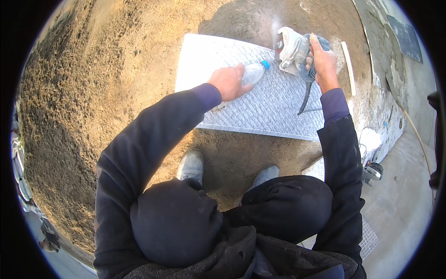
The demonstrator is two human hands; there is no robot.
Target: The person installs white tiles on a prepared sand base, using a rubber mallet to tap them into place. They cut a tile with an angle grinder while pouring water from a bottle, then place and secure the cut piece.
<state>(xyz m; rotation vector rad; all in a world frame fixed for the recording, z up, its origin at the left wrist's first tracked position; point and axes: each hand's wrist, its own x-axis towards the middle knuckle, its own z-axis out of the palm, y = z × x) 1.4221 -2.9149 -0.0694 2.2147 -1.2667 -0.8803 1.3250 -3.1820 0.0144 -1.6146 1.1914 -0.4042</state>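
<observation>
A large pale grey slab (265, 109) with a ribbed surface lies flat on sandy ground in front of my knees. Closed around a clear plastic bottle (253, 74) with a blue cap is my left hand (226, 83), low over the slab; the cap points to the right and away from me. My right hand (324, 60) grips a corded stone cutter (290, 45), dusty white at its base, over the slab's far right part. A whitish haze rises beside the tool. A thin line crosses the slab below it, and the blade is mostly hidden.
The cutter's black cord (305, 97) bends down over the slab's right side. A narrow white strip (348, 69) lies to the right. Further right are a dark panel (405, 39), a thin hose (415, 125) and a small metallic object (372, 173). My shoes (191, 165) stand just below the slab.
</observation>
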